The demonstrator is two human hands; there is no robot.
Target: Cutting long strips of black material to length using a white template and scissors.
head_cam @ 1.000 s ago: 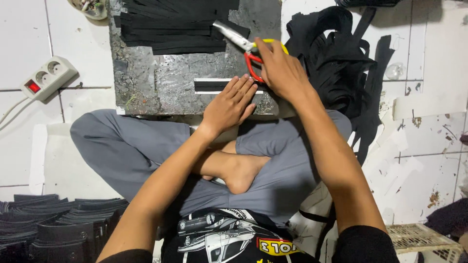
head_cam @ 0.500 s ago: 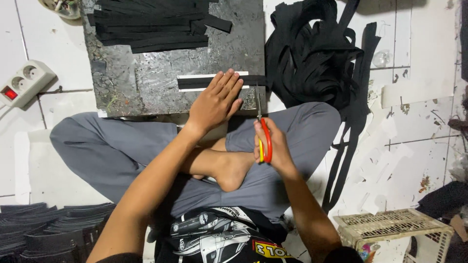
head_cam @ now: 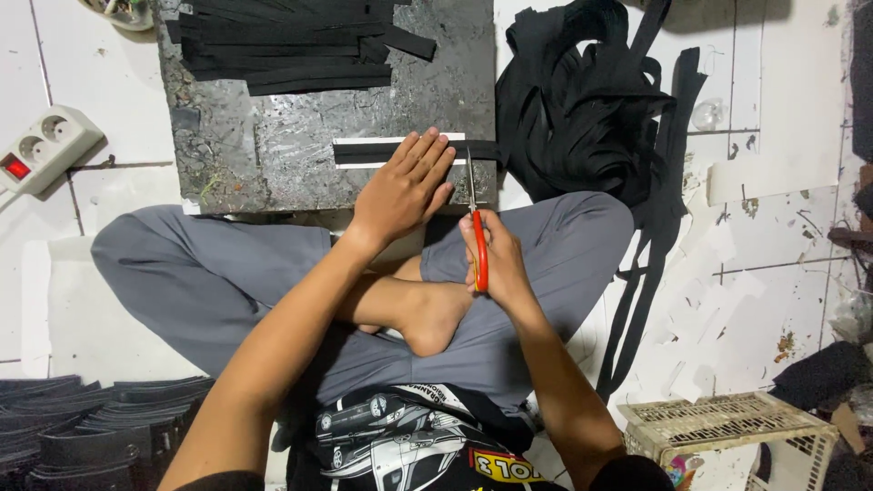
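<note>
Pressing flat, your open left hand point(head_cam: 403, 191) pins the black strap point(head_cam: 368, 151); your right hand point(head_cam: 496, 259) grips red-handled scissors point(head_cam: 476, 232), blades at the strap's edge.

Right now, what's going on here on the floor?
A person sits cross-legged at a dark board. The left hand presses flat on a black strap lying across the board, while the right hand holds red-handled scissors, blades pointing at the strap. Cut strips are stacked at the board's far edge.

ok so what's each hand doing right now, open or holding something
Left hand: open, flat, palm down on the black strip on the grey board.
Right hand: closed on the red-handled scissors, blades pointing at the strip.
</note>
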